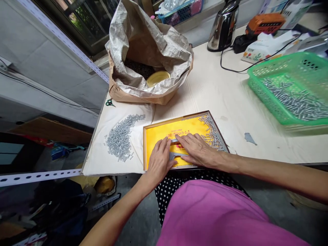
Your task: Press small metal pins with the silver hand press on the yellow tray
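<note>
In the head view, a shallow tray (153, 135) with a yellow, red-lettered bottom lies at the table's front edge. Small silvery metal pins (214, 135) gather along its right side. Above the tray's middle, my left hand (159, 159) and my right hand (197, 150) face each other. Between them is a flat grey piece (175, 155), gripped from both sides; my fingers cover much of it, and its exact kind is unclear. A heap of similar pins (120, 138) lies on the white cloth left of the tray.
Behind the tray stands an open woven sack (151, 97) with dark contents and a yellow dish (158, 78). At right is a green plastic basket (266, 99) of pins. Small green scissors (110, 102), a metal kettle (222, 27) and an orange box (265, 24) are farther back.
</note>
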`<state>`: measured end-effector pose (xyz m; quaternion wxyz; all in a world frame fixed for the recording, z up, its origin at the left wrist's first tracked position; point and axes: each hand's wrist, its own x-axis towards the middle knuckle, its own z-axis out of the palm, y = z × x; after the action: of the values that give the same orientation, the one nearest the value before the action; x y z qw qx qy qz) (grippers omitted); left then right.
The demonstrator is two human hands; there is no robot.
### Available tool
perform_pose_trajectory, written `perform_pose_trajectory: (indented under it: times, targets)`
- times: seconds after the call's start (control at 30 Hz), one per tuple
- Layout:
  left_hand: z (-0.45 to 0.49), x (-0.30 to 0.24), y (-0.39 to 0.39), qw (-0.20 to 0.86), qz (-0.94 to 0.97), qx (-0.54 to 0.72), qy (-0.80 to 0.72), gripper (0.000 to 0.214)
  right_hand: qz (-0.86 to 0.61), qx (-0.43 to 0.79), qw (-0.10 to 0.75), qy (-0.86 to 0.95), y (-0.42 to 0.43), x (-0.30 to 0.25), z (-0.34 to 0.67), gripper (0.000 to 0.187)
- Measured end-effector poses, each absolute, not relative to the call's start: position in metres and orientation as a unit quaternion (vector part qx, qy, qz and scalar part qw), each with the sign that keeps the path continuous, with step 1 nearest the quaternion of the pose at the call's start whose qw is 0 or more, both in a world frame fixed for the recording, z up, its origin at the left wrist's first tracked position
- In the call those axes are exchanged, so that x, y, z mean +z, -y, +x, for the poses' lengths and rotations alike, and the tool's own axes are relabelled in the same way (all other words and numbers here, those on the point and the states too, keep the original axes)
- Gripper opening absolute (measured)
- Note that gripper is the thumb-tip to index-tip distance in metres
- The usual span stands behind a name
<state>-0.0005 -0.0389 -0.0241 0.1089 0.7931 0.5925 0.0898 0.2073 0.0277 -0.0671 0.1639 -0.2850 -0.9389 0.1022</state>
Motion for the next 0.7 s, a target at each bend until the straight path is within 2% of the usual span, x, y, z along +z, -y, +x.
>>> perform_pose_trajectory:
  times: [0.07, 0.17, 0.23, 0.37, 0.43, 0.5, 0.57, 0.63, 0.7]
  targets:
    - [0.006, -0.026, 0.024, 0.102, 0.820, 0.055, -0.561, 0.080, -0.298, 0.088, 0.159, 0.937, -0.031, -0.062, 0.205, 0.079]
    - [0.011, -0.026, 0.006, 0.086, 0.825, 0.000, -0.558, 0.073, -0.336, 0.055, 0.127, 0.932, -0.037, -0.055, 0.203, 0.085]
    - [0.012, -0.024, 0.001, 0.070, 0.819, -0.026, -0.568, 0.065, -0.338, 0.029, 0.104, 0.935, -0.042, -0.051, 0.203, 0.070]
    - [0.013, -0.022, -0.001, 0.063, 0.802, -0.033, -0.593, 0.048, -0.293, 0.015, 0.098, 0.951, -0.055, -0.051, 0.204, 0.028]
    - [0.015, -0.023, -0.002, 0.071, 0.798, -0.031, -0.597, 0.033, -0.265, 0.025, 0.094, 0.959, -0.061, -0.055, 0.204, 0.019]
    - [0.016, -0.026, -0.005, 0.083, 0.796, -0.028, -0.599, 0.022, -0.247, 0.037, 0.085, 0.965, -0.066, -0.062, 0.203, 0.022]
    - [0.015, -0.030, -0.007, 0.091, 0.794, -0.022, -0.601, 0.019, -0.247, 0.048, 0.084, 0.964, -0.068, -0.067, 0.202, 0.024]
    - [0.014, -0.033, -0.007, 0.089, 0.792, -0.003, -0.604, 0.025, -0.265, 0.058, 0.100, 0.957, -0.068, -0.069, 0.203, 0.022]
    - [0.012, -0.036, -0.006, 0.077, 0.798, 0.031, -0.597, 0.035, -0.286, 0.067, 0.128, 0.947, -0.068, -0.068, 0.207, 0.032]
